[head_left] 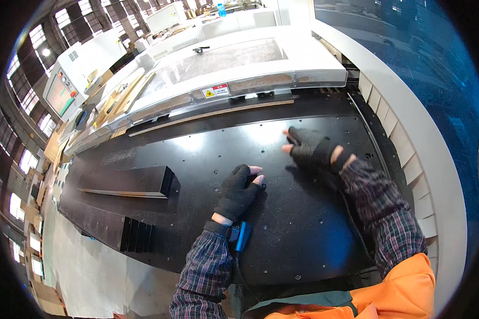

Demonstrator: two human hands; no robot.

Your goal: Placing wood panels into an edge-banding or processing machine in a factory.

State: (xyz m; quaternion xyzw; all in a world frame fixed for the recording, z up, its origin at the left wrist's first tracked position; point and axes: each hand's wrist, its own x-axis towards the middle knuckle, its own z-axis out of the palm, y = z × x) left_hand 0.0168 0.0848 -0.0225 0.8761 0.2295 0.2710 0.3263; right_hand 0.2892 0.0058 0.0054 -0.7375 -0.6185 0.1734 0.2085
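Note:
My left hand (236, 192), in a black fingerless glove, is over the middle of a black work table (191, 212). Its bare thumb and fingertips are curled close together; whatever lies between them, if anything, is too small or hidden to name. Farther right and a little farther away, my right hand (310, 148) is above the table in a similar glove with a ribbed back. Its thumb and forefinger point left with a gap between them, and I see nothing held there. A blue device (242, 237) sits at my left wrist.
Black boards (127, 181) lie on the table's left part, with a stack of similar boards (109, 226) nearer me. A white machine bridge (303, 78) crosses the far side, and a long thin strip (213, 114) lies before it. A pale machine guard (434, 175) curves along the right.

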